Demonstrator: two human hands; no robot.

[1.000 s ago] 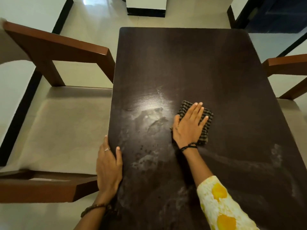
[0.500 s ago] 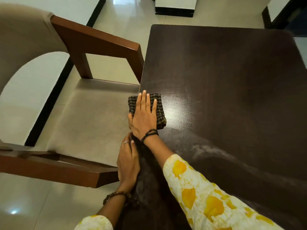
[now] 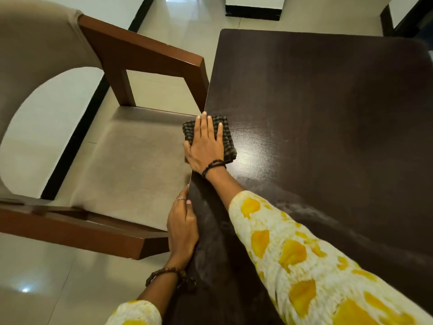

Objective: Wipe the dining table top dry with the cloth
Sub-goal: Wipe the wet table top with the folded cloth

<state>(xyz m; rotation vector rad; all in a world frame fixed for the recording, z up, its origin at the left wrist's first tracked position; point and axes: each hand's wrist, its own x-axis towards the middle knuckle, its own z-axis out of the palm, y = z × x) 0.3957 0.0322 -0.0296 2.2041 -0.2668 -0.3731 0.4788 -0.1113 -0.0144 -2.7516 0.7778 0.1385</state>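
Cloth (image 3: pixel 225 134) under flat R hand (image 3: pixel 204 146), fingers straight, at table (image 3: pixel 328 113) left edge, L hand (image 3: pixel 182 227) resting on edge

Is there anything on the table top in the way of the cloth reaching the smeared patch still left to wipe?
Nothing visible does. The right hand presses flat on the cloth at the table top's left edge. The smeared patch lies nearer the person, with only bare surface between.

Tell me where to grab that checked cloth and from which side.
Take the checked cloth by its left end, which overhangs the table edge above the chair seat. Come from the chair side, probably pinching above and below. The rest lies flat, folded, under the right hand.
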